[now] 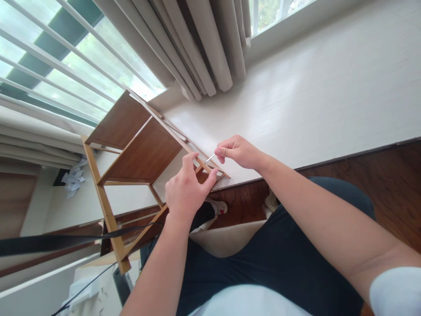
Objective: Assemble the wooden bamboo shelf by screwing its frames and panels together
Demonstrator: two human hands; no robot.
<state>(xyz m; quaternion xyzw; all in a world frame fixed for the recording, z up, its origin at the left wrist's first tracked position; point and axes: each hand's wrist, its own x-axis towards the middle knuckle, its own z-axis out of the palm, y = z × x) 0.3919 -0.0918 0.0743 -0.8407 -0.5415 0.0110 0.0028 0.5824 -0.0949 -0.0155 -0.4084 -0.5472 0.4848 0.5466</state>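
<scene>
The left hand is closed around the end of a light wooden frame rail of a small wooden shelf unit, thumb on one side and fingers on the other, so its grip is shut on the rail. The right hand pinches a thin metal tool between thumb and fingertips, its grip closed on it; the tool's free end points toward the rail just beside the left thumb, and whether the tip touches the wood cannot be told. The shelf unit lies tilted on its side, with two dark brown panels between pale uprights, its upper part resting on the white window ledge near that ledge's front edge and its lower legs reaching down past the edge toward the dark wood floor. Beige curtains hang at the back of the ledge, against the window. The person's legs in dark trousers fill the lower part of the view.
</scene>
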